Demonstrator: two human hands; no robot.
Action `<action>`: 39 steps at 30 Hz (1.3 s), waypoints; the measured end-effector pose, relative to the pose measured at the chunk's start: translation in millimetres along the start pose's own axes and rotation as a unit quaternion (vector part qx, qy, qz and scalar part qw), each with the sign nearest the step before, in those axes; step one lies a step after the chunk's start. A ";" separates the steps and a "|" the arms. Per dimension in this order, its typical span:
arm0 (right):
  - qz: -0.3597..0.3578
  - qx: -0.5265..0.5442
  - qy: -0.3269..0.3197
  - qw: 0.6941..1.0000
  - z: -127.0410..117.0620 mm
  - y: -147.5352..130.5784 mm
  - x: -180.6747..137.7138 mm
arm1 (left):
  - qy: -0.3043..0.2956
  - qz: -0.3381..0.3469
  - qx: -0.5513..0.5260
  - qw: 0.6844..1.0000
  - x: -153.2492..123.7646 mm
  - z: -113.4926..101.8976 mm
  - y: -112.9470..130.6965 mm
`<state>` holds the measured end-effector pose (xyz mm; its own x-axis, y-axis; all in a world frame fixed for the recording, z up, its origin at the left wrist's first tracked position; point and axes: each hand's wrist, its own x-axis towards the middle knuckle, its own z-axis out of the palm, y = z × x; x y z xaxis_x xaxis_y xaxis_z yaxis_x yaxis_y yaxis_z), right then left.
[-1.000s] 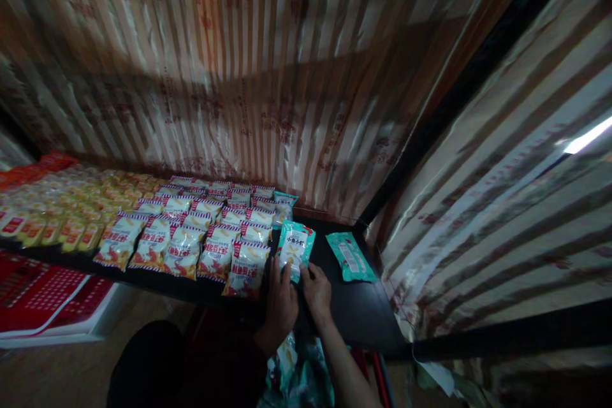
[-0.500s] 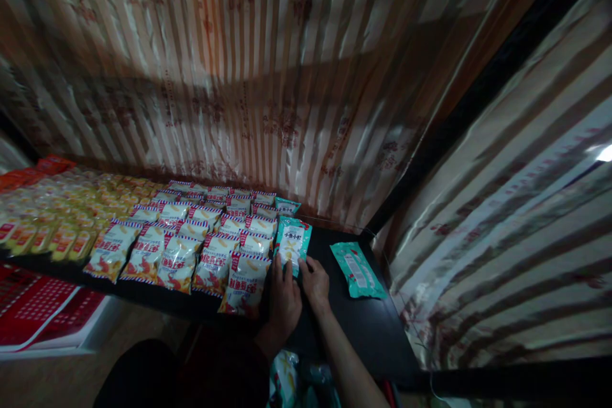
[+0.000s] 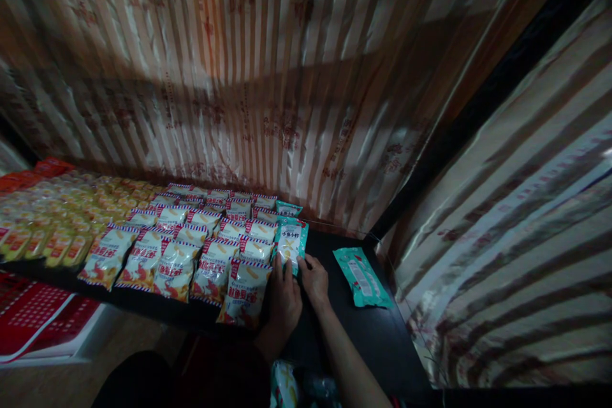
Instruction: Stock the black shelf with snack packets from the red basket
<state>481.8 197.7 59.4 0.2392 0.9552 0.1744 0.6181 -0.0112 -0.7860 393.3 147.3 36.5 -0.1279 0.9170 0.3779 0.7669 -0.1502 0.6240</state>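
A teal snack bag (image 3: 291, 237) lies on the black shelf at the right end of the rows, its printed front facing up. My left hand (image 3: 285, 296) has its fingers on the bag's lower left part, and my right hand (image 3: 313, 279) holds the lower right edge. Both thumbs are partly hidden. Just behind it another teal bag (image 3: 288, 209) shows its top. To the right, a third teal bag (image 3: 363, 277) lies back side up, apart from my hands. A white-and-red snack bag (image 3: 247, 290) is close beside my left hand.
Rows of white-and-red bags (image 3: 174, 268) and yellow packets (image 3: 62, 233) fill the shelf (image 3: 377, 347) to the left, with orange packs (image 3: 48, 167) beyond. Striped plastic sheeting (image 3: 268, 95) hangs behind and right. Below are a red basket (image 3: 33, 312) and more teal bags (image 3: 287, 386).
The view has shifted slightly. My two hands stay on the same teal bag, which appears pushed back a little or unmoved; I cannot tell which.
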 end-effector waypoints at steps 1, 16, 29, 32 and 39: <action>0.000 -0.001 0.000 1.000 0.5 0.2 1.1 | 0.003 0.000 0.000 1.000 -0.1 1.5 -0.9; -0.002 0.002 0.012 1.000 3.2 -2.6 6.0 | 0.007 0.002 -0.019 1.000 -1.9 3.9 -2.2; -0.002 0.060 0.020 0.998 4.4 -0.5 7.2 | -0.019 0.011 -0.003 1.000 -3.1 2.9 -2.3; -0.005 0.079 0.021 0.997 1.8 3.0 6.7 | -0.018 0.029 0.001 0.999 -4.3 0.4 0.6; 0.018 0.088 0.052 0.995 -15.8 16.5 14.1 | -0.029 0.047 -0.056 0.997 -0.1 10.8 24.1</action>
<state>507.1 206.3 58.3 0.3405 0.9193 0.1975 0.4699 0.0156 -0.8826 418.5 147.6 44.1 -0.0198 0.9167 0.3991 0.6987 -0.2728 0.6613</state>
